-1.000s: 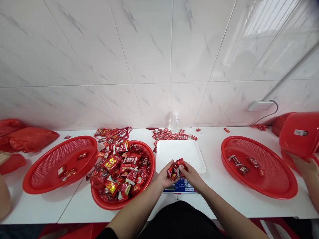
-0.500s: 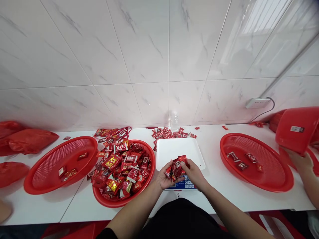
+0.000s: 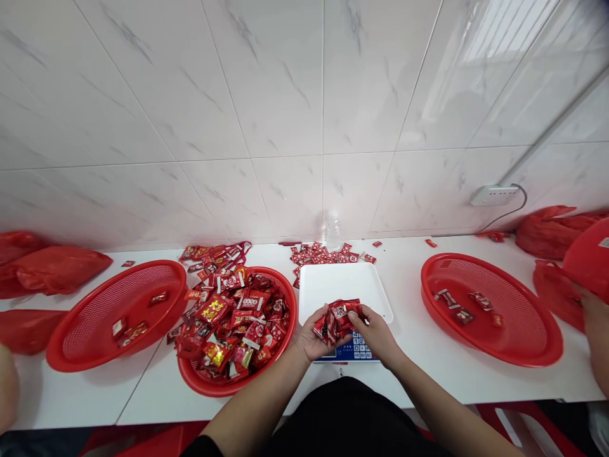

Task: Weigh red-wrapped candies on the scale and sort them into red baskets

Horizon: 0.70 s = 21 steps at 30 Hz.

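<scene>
Several red-wrapped candies (image 3: 339,317) are bunched between my two hands over the front of a white weighing scale (image 3: 340,279). My left hand (image 3: 311,336) is closed around them from below and the left. With thumb and fingers, my right hand (image 3: 373,330) pinches a candy at the right side of the bunch. The scale's blue keypad (image 3: 360,347) shows partly beneath my hands. To the left stands a red basket (image 3: 209,387) heaped with wrapped candies. Small red packets (image 3: 318,256) lie scattered behind the scale.
Two red baskets, one left (image 3: 64,330) and one right (image 3: 537,352), hold a few candies each. Red plastic bags (image 3: 61,270) lie at the far left. A clear cup (image 3: 333,233) stands by the wall. Another person's hand (image 3: 594,324) is at the right edge with a red container (image 3: 590,257).
My right fingers have shifted the candy they pinch, turning it within the bunch. At the right, another person's red container has moved farther right and lower.
</scene>
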Each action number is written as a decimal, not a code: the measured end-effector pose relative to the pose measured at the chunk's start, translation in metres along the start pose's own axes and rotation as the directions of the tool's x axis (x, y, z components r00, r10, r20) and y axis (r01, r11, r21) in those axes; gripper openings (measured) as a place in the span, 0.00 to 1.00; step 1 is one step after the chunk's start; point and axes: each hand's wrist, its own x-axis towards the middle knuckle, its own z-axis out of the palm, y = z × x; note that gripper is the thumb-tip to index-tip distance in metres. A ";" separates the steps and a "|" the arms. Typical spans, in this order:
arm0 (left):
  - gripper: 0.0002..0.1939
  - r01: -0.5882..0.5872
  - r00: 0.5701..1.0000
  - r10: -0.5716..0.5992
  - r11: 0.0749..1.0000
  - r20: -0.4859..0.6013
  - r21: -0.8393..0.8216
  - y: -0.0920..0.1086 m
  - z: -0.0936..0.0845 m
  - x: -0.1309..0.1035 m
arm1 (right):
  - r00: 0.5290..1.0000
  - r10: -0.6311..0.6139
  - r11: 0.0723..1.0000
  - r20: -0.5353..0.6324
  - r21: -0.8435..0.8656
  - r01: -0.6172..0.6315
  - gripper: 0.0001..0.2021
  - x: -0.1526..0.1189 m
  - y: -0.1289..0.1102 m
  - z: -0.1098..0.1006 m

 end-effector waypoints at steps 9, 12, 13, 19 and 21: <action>0.19 -0.023 0.998 0.024 1.000 -0.066 0.008 0.001 0.000 -0.002 | 0.996 0.094 0.990 -0.006 0.101 -0.093 0.18 -0.005 -0.002 -0.003; 0.19 -0.006 0.996 0.007 1.000 -0.090 0.001 0.001 0.000 -0.001 | 0.999 0.037 0.994 -0.004 0.106 -0.036 0.17 -0.007 -0.007 -0.003; 0.19 0.001 0.995 -0.001 1.000 -0.096 0.000 0.001 0.001 -0.001 | 1.000 0.012 0.995 0.005 0.099 -0.012 0.17 -0.008 -0.008 -0.003; 0.12 0.044 0.992 -0.033 0.995 -0.120 0.092 -0.006 0.001 0.002 | 0.987 -0.131 0.972 0.095 -0.182 0.146 0.17 -0.013 -0.008 0.002; 0.10 0.059 0.989 -0.042 0.992 -0.145 0.116 -0.009 0.000 0.000 | 0.979 -0.138 0.951 0.147 -0.256 0.172 0.17 -0.014 -0.006 0.004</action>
